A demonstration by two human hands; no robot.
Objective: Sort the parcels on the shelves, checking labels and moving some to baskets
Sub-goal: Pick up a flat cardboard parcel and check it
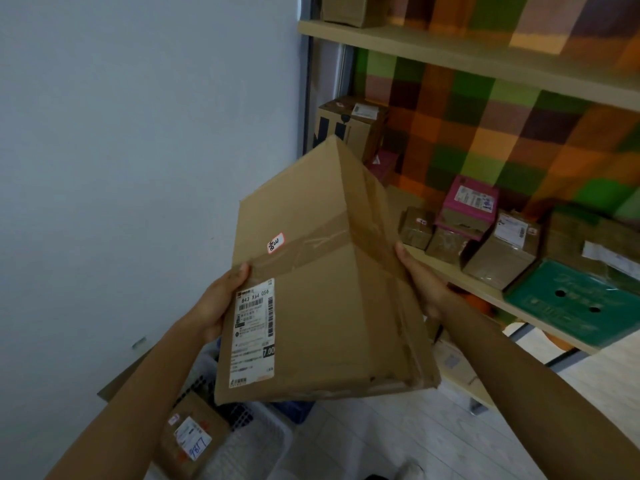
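Note:
I hold a large flat brown cardboard parcel (322, 292) in front of me with both hands, tilted with its far end up. A white shipping label sits near its lower left corner and a small pink sticker near the middle. My left hand (216, 303) grips the parcel's left edge with the thumb on top beside the label. On the other side, my right hand (420, 278) grips the right edge, its fingers hidden under the box. Below the parcel stands a white basket (256, 441) on the floor with a small brown parcel (192, 441) marked 9817 inside.
The shelf (460, 275) at right carries several small brown boxes, a pink box (467, 202) and a green box (581, 303). A taller box (349, 123) stands at the shelf's back left. A higher shelf board (450, 46) runs above. Left is a plain wall.

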